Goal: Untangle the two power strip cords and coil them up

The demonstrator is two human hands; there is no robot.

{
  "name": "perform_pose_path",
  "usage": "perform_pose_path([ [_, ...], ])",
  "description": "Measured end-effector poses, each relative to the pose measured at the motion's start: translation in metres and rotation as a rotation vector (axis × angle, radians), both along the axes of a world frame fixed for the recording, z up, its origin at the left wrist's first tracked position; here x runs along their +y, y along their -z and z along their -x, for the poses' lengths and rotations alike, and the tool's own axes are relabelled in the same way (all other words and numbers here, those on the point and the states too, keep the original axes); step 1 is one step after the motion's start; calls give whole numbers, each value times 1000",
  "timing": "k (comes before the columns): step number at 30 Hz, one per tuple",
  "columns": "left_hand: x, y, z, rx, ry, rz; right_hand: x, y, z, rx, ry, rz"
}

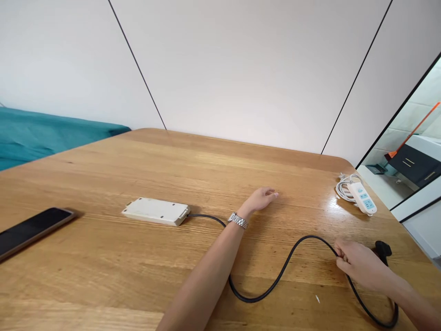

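My right hand (358, 263) is closed around a black power cable (289, 257), pinching it near the table's right side. From there the cable loops round to a black plug (383, 248) just beyond my wrist. The other end of the cable enters an off-white power strip (156, 211), which lies with a flat face dotted with dark spots upward. My left hand (260, 199) rests over the middle of the table, thumb out and fingers loosely extended, with nothing visible in it. The left forearm passes over part of the cable and hides it.
A smaller white power strip (361, 198) with blue sockets and a coiled white cord lies at the wooden table's (165, 271) right edge. A phone (34, 230) is at the left. Behind stand a white wall (241, 69) and a teal sofa (51, 133).
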State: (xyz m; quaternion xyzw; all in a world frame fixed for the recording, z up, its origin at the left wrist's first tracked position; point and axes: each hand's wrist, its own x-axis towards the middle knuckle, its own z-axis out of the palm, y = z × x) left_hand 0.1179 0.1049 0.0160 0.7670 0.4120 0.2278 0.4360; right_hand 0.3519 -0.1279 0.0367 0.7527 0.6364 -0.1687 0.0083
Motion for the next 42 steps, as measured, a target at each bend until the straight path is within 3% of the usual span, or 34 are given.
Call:
perform_pose_path([
  [4,-21,-14,-14,-17,185,28,-13,-25,-4,309,2,-249],
  [7,-43,-23,-27,-42,402,175,-18,-56,9,207,-132,-697],
  [10,-67,-32,-38,-52,679,330,-12,-81,39,20,-516,-1070],
  [12,-83,-38,-44,-76,847,455,-4,-87,65,-53,-807,-1115],
  [14,-98,-44,-48,-134,896,590,5,-85,88,-41,-976,-1156],
  [17,-115,-54,-54,-281,792,858,13,-70,114,-12,-1185,-1083],
  [20,-120,-63,-58,-547,484,1116,14,-50,126,17,-1271,-997],
  [23,-108,-74,-53,-864,125,1192,11,-30,128,13,-1282,-875],
  [26,-84,-87,-35,-1092,-70,1210,8,-16,120,13,-1306,-796],
  [29,-63,-101,-9,-1229,-191,1118,9,-6,105,168,-1313,-930],
  [30,-59,-106,-1,-1281,-223,1060,11,-4,100,253,-1253,-970],
  [32,-54,-115,14,-1408,-281,918,13,1,92,482,-960,-960],
  [34,-54,-123,26,-1557,-360,737,16,7,91,796,-611,-783],
  [36,-56,-131,38,-1703,-459,550,18,15,98,1078,-462,-479],
  [38,-59,-139,51,-1827,-543,415,21,25,112,1158,-537,-232],
  [39,-61,-143,59,-1881,-575,369,24,32,121,1113,-608,-184],
  [42,-67,-155,83,-1974,-645,295,34,55,146,772,-790,-272],
])
